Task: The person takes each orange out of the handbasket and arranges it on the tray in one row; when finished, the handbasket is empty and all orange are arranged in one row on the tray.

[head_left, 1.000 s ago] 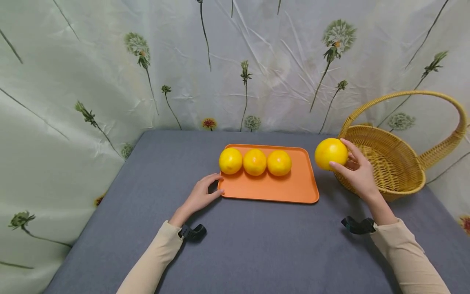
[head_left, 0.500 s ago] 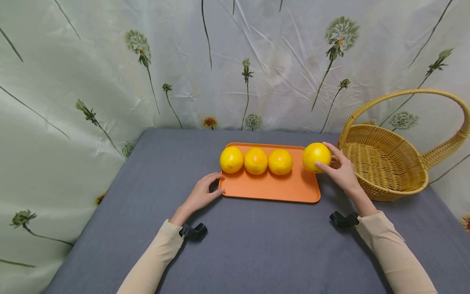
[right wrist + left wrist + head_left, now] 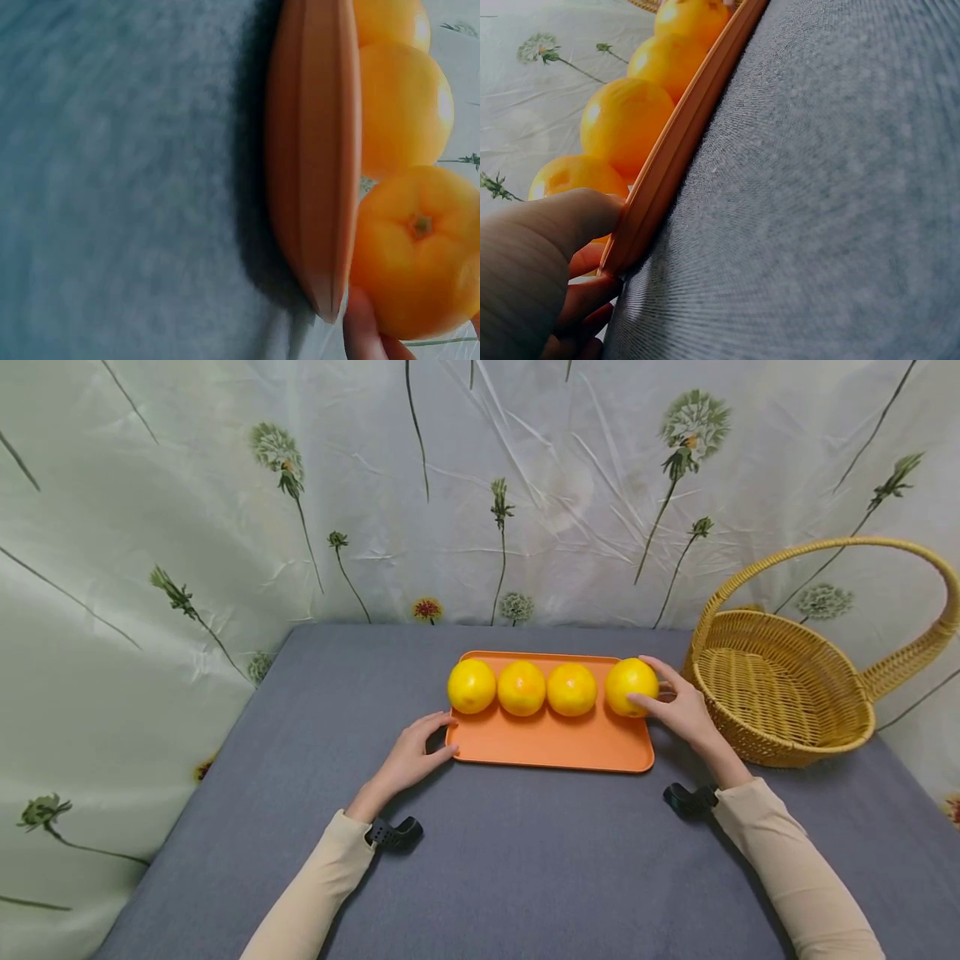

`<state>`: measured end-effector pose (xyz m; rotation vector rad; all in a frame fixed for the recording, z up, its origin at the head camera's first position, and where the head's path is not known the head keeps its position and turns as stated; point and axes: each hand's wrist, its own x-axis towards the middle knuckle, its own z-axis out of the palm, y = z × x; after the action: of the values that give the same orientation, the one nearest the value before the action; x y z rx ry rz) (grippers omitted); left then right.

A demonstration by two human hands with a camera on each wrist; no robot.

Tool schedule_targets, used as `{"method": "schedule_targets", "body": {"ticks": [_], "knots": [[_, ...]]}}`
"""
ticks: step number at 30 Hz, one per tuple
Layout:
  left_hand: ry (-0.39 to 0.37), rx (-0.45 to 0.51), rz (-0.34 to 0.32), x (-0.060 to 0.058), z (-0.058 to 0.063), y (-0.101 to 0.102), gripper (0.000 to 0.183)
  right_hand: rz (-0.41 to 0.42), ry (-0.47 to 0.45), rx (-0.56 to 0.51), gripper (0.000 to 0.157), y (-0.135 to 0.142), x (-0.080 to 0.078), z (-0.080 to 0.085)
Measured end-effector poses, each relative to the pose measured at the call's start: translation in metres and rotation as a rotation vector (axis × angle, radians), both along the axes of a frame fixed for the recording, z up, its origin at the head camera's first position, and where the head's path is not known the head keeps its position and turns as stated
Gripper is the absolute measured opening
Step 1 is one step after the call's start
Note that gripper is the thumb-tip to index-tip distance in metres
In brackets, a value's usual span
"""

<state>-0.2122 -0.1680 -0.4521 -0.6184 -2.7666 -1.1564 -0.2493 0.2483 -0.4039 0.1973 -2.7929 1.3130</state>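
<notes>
My right hand (image 3: 686,710) pinches an orange (image 3: 630,685) between thumb and fingers, over the right end of an orange rectangular tray (image 3: 551,747). Its stem end shows in the right wrist view, where a thumb (image 3: 361,322) lies against the orange (image 3: 420,259). Three more oranges (image 3: 572,690) stand in a row along the tray's back half, to the left. My left hand (image 3: 408,758) holds the tray's left end. The left wrist view has the thumb (image 3: 592,214) on the tray's rim (image 3: 649,195) and the other fingers bent around the corner.
A wicker basket (image 3: 780,693) with a tall arched handle (image 3: 825,545) stands to the right of the tray, with nothing inside. Grey cloth (image 3: 525,860) covers the table. A curtain (image 3: 585,510) printed with dandelions hangs behind and along the left side.
My right hand has carried the orange leftward and down, from in front of the basket to the tray's right end beside the row. The left hand has stayed at the tray.
</notes>
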Motion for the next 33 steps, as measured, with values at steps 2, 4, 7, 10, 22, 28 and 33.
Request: {"method": "schedule_targets", "body": {"ticks": [2, 4, 7, 10, 22, 28, 33], "knots": [[0.001, 0.000, 0.000, 0.000, 0.000, 0.000, 0.045, 0.007, -0.011, 0.020, 0.068, -0.001, -0.001, 0.000], [-0.001, 0.001, 0.000, 0.000, 0.000, 0.000, 0.045, 0.011, -0.023, 0.035, 0.068, -0.003, -0.002, 0.000], [-0.003, 0.001, 0.000, 0.000, 0.000, 0.000, 0.045, 0.020, -0.037, 0.038, 0.069, -0.004, -0.002, 0.000], [-0.003, 0.002, 0.001, 0.000, 0.000, 0.000, 0.045, 0.038, -0.050, 0.032, 0.070, -0.006, -0.003, 0.000], [-0.014, 0.002, 0.002, 0.000, 0.000, 0.000, 0.045, 0.159, 0.005, 0.098, 0.085, -0.001, -0.010, -0.003], [-0.036, 0.005, 0.012, 0.000, 0.001, -0.001, 0.045, 0.172, 0.021, 0.090, 0.086, 0.000, -0.011, -0.006], [-0.009, -0.007, 0.005, 0.000, -0.001, -0.001, 0.044, 0.169, -0.014, 0.063, 0.086, 0.000, -0.011, -0.008]]}}
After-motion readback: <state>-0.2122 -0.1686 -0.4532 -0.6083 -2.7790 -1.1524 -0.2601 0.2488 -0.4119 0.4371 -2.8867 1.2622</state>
